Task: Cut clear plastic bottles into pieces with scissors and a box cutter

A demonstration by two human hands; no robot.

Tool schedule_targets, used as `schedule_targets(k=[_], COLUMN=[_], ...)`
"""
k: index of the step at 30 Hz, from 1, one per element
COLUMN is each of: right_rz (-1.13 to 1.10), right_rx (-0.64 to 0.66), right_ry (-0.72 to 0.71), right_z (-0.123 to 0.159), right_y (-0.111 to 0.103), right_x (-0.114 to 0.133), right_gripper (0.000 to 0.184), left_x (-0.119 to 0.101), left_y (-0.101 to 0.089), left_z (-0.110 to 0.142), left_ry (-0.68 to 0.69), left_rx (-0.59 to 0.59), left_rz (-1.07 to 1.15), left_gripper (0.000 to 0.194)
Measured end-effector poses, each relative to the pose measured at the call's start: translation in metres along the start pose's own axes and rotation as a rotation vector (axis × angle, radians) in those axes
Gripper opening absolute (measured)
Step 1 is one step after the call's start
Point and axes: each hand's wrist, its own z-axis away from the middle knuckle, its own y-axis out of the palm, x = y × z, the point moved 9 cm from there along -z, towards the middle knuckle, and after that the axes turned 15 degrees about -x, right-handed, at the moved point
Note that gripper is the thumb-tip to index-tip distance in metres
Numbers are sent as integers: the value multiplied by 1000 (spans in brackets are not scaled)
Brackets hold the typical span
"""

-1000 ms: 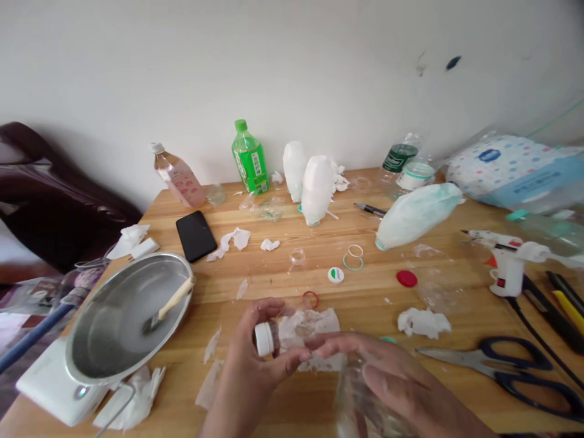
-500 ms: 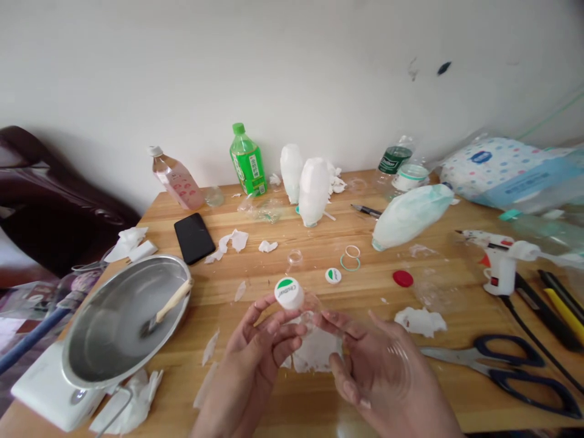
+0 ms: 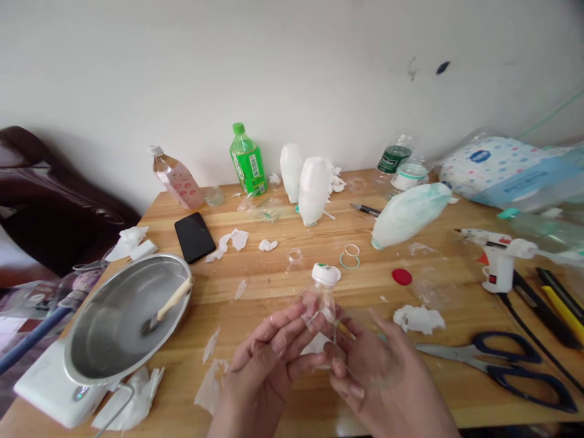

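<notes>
A clear plastic bottle top (image 3: 325, 298) with a white screw cap (image 3: 325, 275) stands up between my two hands, cap facing away from me. My left hand (image 3: 269, 353) has its fingers against the left side of the clear plastic. My right hand (image 3: 378, 365) is curled round the other side, and part of the see-through wall lies over its palm. The lower outline of the plastic is hard to make out. Pale paper (image 3: 317, 345) shows on the table behind the fingers. Two thin rings (image 3: 350, 258) and a red cap (image 3: 402, 277) lie beyond my hands.
At left stands a steel bowl (image 3: 75, 340) with a brush (image 3: 171, 303) in cloudy liquid, near a phone (image 3: 194, 237). White-covered bottles (image 3: 314, 191) and a green bottle (image 3: 247, 161) stand behind. Scissors (image 3: 502, 368) and a glue gun (image 3: 499, 261) lie right.
The white cap has moved right and a little farther away, tipping from facing me to more upright. My left hand has shifted right with it. The loose white-and-green cap is no longer visible.
</notes>
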Motion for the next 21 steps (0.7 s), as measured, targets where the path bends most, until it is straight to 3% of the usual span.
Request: schedule_targets(k=[7,11,13,17,19,21], right_rz=[47,84,214,775,1051,1254], right_rx=[68,49,35,28,82,147], right_ry=[38,-55,-230,-872,-1135,-1299], right_z=[7,11,15,38,47,50], right_y=[11,10,7,17,30,40], right_x=[1,12,25,54,53,44], right_gripper=[46,34,29,27,46,68], left_x=[-3,-9,-13,-15,-12,-10], left_y=[-4,-9,-11,-8,-3,1], left_z=[1,2,2,7,11,15], left_ry=[142,205,252,344,375,402], left_rx=[54,40,25,20,40,51], left_rz=[-71,-110,-138,-229,-292,-353], left_gripper=[33,36,38,45,48,50])
